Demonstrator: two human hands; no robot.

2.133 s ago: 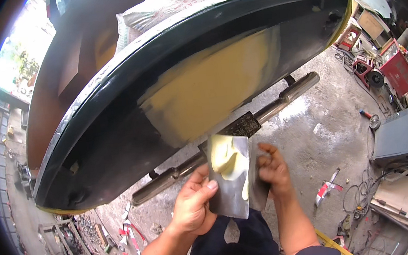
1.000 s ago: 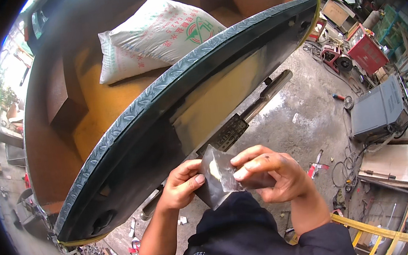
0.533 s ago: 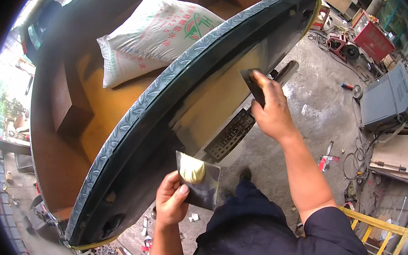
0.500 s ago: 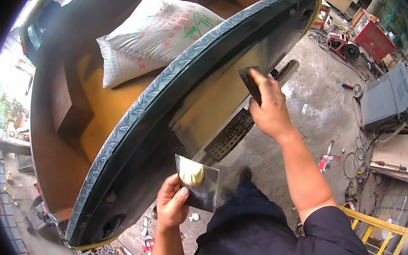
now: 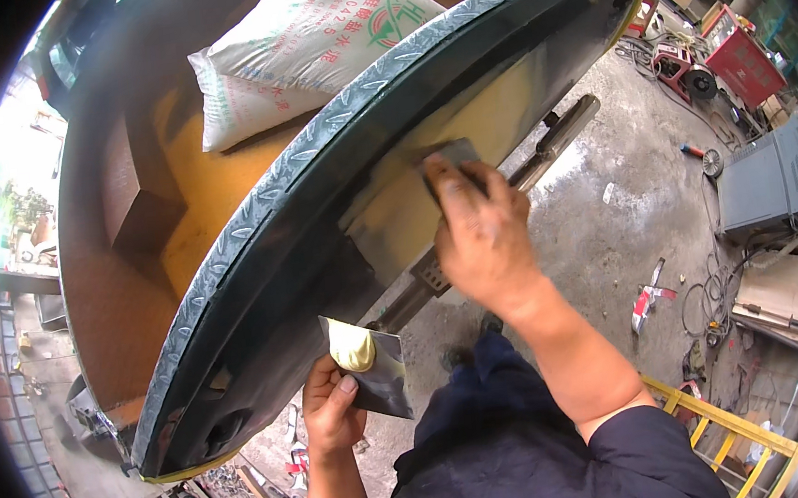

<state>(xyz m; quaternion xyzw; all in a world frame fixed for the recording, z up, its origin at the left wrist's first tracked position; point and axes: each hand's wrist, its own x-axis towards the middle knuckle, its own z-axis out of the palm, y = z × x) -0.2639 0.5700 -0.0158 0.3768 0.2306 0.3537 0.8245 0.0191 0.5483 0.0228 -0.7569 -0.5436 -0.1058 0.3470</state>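
In my left hand (image 5: 331, 414), gripped between thumb and fingers, is a dark flat plate (image 5: 386, 386) carrying a lump of pale yellow putty (image 5: 351, 347). My right hand (image 5: 487, 232) is closed on a dark putty spreader (image 5: 457, 151), its fingers stretched along the blade. The blade meets the outer face of a dark vehicle tailgate (image 5: 303, 303), over a smeared yellowish putty patch (image 5: 512, 106). My fingers hide part of the blade and its edge. Below the patch runs a dark bar (image 5: 558, 143), partly covered by my right hand.
Two white printed sacks (image 5: 328, 38) lie in the rusty truck bed (image 5: 102, 338) behind the tailgate. On the right stand a grey machine (image 5: 769, 179), a red box (image 5: 745, 67) and coiled cables (image 5: 706, 299). A yellow frame (image 5: 729, 423) and scattered metal scraps lie near my feet.
My right hand and the spreader have moved left across the putty patch, covering more of the bar. The left hand and plate have shifted slightly left. The view has shifted a little.
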